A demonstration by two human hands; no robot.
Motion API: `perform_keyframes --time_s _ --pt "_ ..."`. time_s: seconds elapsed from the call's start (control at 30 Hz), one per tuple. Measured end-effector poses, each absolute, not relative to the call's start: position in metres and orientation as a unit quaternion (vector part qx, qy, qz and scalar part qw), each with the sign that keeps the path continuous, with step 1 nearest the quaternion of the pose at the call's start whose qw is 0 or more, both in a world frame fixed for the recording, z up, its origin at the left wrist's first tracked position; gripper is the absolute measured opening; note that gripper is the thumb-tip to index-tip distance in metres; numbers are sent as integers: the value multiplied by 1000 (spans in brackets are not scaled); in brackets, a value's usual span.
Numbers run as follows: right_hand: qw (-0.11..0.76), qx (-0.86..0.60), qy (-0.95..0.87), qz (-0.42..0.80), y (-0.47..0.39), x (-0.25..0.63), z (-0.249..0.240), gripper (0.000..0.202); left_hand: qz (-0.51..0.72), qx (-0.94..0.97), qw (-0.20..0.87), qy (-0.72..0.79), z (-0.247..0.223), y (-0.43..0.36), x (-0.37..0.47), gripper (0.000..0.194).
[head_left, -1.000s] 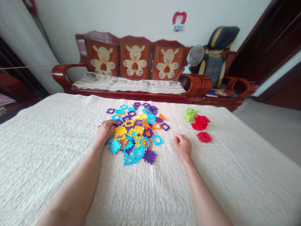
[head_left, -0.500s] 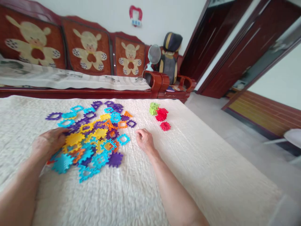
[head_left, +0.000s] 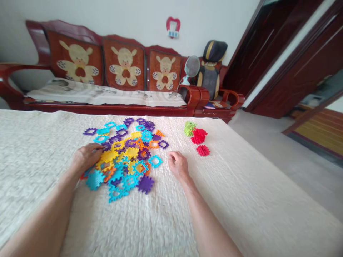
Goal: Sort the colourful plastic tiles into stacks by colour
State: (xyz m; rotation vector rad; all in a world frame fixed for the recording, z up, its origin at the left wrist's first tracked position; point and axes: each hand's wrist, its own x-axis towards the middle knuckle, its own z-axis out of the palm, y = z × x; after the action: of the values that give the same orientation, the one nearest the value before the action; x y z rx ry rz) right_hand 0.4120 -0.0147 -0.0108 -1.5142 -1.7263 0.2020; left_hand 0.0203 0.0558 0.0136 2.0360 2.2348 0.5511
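A heap of flat plastic interlocking tiles (head_left: 125, 157), blue, purple, yellow and orange, lies on a cream quilted cover (head_left: 166, 217). My left hand (head_left: 87, 157) rests palm down on the heap's left edge, fingers over yellow and orange tiles. My right hand (head_left: 178, 166) lies loosely curled on the cover just right of the heap, with nothing seen in it. To the right sit a green tile cluster (head_left: 189, 128) and two red clusters, one (head_left: 198, 136) beside the green and a smaller one (head_left: 203, 150) nearer me.
A dark red wooden bench (head_left: 112, 103) with bear-print back cushions stands behind the cover. A small fan (head_left: 191, 67) and a dark bag (head_left: 213, 67) sit at its right end. Dark wooden doors (head_left: 281, 60) and bare floor lie to the right.
The view swung right, then partly back left. Both hands stayed in about the same places by the tile heap; no tile was seen taken up.
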Motion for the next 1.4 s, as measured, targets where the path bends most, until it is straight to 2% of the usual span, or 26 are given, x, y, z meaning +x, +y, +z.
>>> perform_keyframes --time_s 0.3,1.0,1.4 --pt "410 -591 -690 76 -12 416 -16 23 161 669 65 723 23 51 26 36" --pt "425 -585 -687 69 -11 415 -18 24 236 695 55 677 8 59 19 38" --pt "431 -581 -687 71 -10 417 -16 25 235 648 53 723 8 58 24 45"
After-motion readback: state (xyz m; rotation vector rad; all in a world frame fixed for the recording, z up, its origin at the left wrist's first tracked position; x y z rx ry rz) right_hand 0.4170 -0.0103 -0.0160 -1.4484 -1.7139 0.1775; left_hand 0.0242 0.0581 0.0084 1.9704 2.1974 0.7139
